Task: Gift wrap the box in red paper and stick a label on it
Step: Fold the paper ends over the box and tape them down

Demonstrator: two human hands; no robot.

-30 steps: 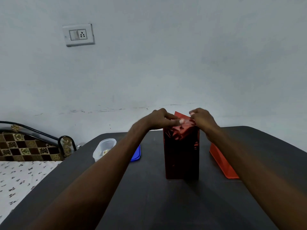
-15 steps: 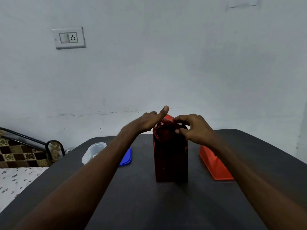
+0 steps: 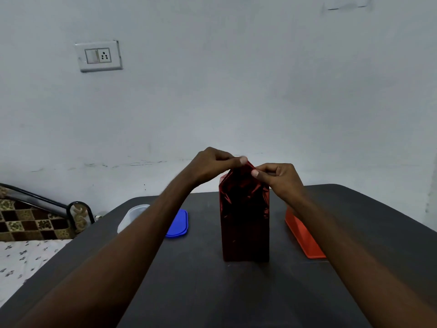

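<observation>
A tall box wrapped in shiny red paper (image 3: pixel 244 223) stands upright in the middle of the dark table (image 3: pixel 212 292). Its paper rises to a crumpled peak at the top. My left hand (image 3: pixel 212 165) pinches the peak of the paper from the left, thumb and fingertips together. From the right, my right hand (image 3: pixel 279 179) pinches the paper just below the peak. No label is visible.
A blue lid (image 3: pixel 178 224) and a clear plastic container (image 3: pixel 132 216) lie left of the box, partly behind my left forearm. An orange-red tray (image 3: pixel 302 235) sits to the right. A bed with a patterned headboard (image 3: pixel 35 221) borders the table's left. A wall stands close behind.
My left hand, its index finger raised half a second ago, now pinches the paper's top. My right hand has moved from over the top to the right side. The paper now stands in a peak.
</observation>
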